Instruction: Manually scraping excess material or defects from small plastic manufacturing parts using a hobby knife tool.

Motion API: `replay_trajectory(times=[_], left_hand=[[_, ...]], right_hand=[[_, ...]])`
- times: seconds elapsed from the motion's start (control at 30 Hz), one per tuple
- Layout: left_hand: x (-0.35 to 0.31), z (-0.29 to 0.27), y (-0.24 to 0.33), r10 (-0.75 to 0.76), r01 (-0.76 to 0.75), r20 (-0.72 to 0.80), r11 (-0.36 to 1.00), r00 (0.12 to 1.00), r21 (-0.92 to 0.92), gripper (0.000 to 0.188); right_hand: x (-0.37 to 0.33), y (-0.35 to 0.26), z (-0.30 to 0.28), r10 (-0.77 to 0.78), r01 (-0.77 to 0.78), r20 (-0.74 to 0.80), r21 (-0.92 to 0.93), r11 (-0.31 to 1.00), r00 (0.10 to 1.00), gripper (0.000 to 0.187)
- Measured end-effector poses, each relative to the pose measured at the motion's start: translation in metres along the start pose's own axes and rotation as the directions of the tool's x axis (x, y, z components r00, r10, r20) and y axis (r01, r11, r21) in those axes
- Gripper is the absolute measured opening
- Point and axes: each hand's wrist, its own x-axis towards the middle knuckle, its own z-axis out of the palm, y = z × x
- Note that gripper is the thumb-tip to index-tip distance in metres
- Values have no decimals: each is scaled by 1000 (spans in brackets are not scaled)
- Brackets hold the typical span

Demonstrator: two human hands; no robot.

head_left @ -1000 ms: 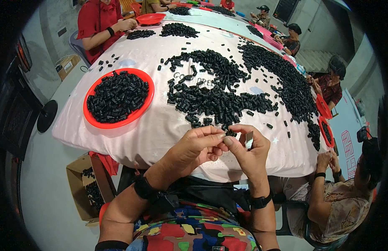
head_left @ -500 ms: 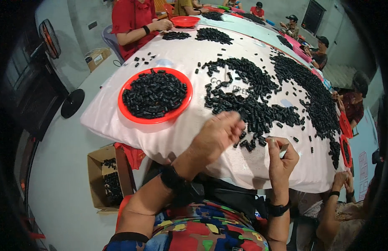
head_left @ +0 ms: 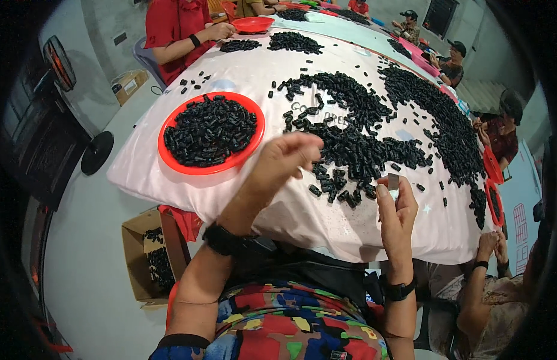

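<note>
My right hand (head_left: pixel 398 207) is closed, pinching a small flat metal blade (head_left: pixel 393 182) that sticks up between thumb and forefinger at the near edge of a pile. My left hand (head_left: pixel 286 157), slightly blurred, hovers over the cloth between that pile and a red bowl. Its fingers are curled together; whatever they hold, if anything, is hidden. The pile (head_left: pixel 356 153) consists of short, black, tube-like plastic pieces. More such pieces heap up in the red bowl (head_left: pixel 260 135) at the left.
A pale pink cloth (head_left: pixel 206 192) covers the table. Another long pile of black pieces (head_left: pixel 452 144) curves along the right. A cardboard box (head_left: pixel 137 264) stands on the floor at lower left. Other people sit around the table, one in a red shirt (head_left: pixel 173 36) at far left.
My left hand has moved left and up, away from the pile and closer to the red bowl. The right hand has turned a little, so the blade stands upright. The whole view has shifted slightly.
</note>
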Motion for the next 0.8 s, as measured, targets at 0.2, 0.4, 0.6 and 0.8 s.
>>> replay_trajectory(times=[0.2,0.4,0.6,0.8], left_hand=[[-7,6,-58,244,-306,208,492,947,815,18],[-6,12,-61,297,-346,248,345,922,872,18],[-7,26,-23,-129,135,267,991,955,-6,26],[-18,39,-9,-258,421,400,813,880,-403,26]], right_hand=[[0,7,-1,47,-47,49,-1,999,998,12],[1,12,-3,44,-43,79,-17,999,996,13],[-2,12,1,-18,15,125,21,1000,992,12],[-4,2,1,-174,176,58,-31,984,983,21]])
